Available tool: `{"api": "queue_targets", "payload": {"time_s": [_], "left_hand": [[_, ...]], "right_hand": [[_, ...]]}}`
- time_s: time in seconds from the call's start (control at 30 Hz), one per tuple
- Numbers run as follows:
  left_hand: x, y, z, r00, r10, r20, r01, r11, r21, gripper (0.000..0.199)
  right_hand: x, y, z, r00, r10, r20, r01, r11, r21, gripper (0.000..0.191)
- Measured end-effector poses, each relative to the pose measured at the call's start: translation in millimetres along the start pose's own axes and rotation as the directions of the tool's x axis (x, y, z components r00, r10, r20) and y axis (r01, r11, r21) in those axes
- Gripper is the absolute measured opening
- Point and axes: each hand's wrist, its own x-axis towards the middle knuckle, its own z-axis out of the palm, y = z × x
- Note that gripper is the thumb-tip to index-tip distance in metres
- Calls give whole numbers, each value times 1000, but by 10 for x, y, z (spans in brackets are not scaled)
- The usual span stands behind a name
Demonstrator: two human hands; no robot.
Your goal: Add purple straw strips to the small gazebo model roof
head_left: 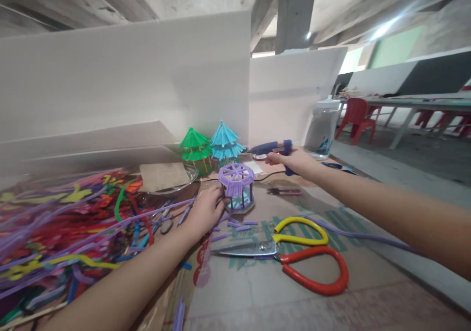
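My left hand is at the left side of a small purple pavilion model, its fingers curled against the base. The model has a spoked round top, a strip of purple pieces hanging at its front, and dark posts. My right hand reaches to a blue glue gun behind and to the right, its fingers closed near the handle. Short purple pieces lie in front of the model. Large scissors with one yellow and one orange handle rest on the cardboard.
Green and blue tiered-roof models stand behind. Colourful pipe cleaners pile up at the left. Small snips lie right of the model, and a clear bottle stands at the back right. White boards rise behind.
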Motion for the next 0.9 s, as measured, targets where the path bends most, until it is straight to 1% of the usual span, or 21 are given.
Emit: {"api": "queue_targets", "payload": {"time_s": [0.1, 0.2, 0.3, 0.4, 0.47, 0.57, 0.67, 0.77, 0.83, 0.87, 0.9], "left_hand": [[-3, -5, 2, 1000, -9, 6, 9, 1000, 5, 16], [-3, -15, 9, 1000, -9, 13, 9, 1000, 3, 17], [-4, -33, 20, 1000, -4, 15, 4, 1000, -2, 19], [-6, -44, 27, 1000, 8, 4, -8, 1000, -5, 17], [-5, -44, 27, 1000, 10, -4, -10, 1000, -6, 16], [-1, -34, 22, 1000, -2, 2, 2, 1000, -10, 15], [6, -17, 14, 1000, -10, 10, 10, 1000, -8, 15], [13, 3, 6, 1000, -23, 4, 23, 1000, 17, 16], [16, 13, 3, 999, -42, 0, 42, 998, 41, 16], [17, 17, 3, 999, -52, -1, 52, 997, 50, 16], [18, 21, 3, 998, -61, -3, 61, 997, 54, 16]], "right_hand": [[302, 170, 69, 996, 92, -8, -93, 991, -98, 28], [446, 301, 174, 992, 122, -13, -122, 983, -137, 25], [476, 367, 272, 993, 114, -13, -115, 980, -164, 27], [466, 389, 317, 996, 91, -8, -91, 975, -201, 28], [467, 394, 302, 997, 78, -6, -77, 965, -249, 28], [466, 397, 198, 997, 72, -8, -70, 925, -373, 26], [388, 373, 31, 997, 72, -20, -72, 846, -528, 28], [161, 262, -92, 999, 45, -10, -41, 767, -640, 22], [-66, 121, -89, 1000, 2, 15, 8, 739, -674, 22], [-192, 37, -56, 999, -30, 43, 52, 733, -678, 23], [-321, -50, -1, 990, -86, 113, 139, 737, -661, 23]]}}
